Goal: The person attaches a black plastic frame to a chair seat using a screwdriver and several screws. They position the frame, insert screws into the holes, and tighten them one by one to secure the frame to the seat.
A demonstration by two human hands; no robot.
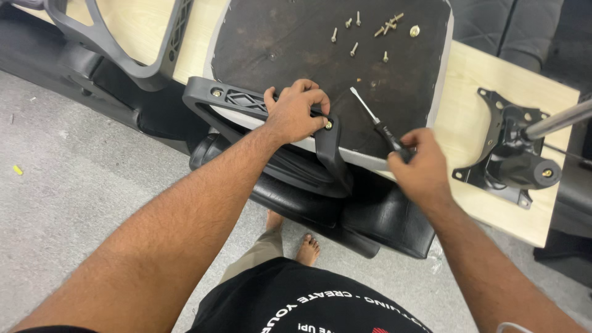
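Right now the upturned chair seat (345,68) lies underside up on a pale wooden table (493,92), and everything else sits around it. Along the seat's near edge a dark plastic armrest (246,102) rests flat; the left hand (295,114) presses down on it, fingers curled over the bracket, thumb and forefinger pinching a bolt (328,124) set in the armrest's hole. Just right of that, over the seat's near edge, the right hand (422,166) is closed around the black handle of a screwdriver (379,126), its shaft angled up and left across the seat board. Loose screws (370,31) lie scattered on the seat's far part. Right of the seat, on the same table, stands a black chair base mechanism (512,151).
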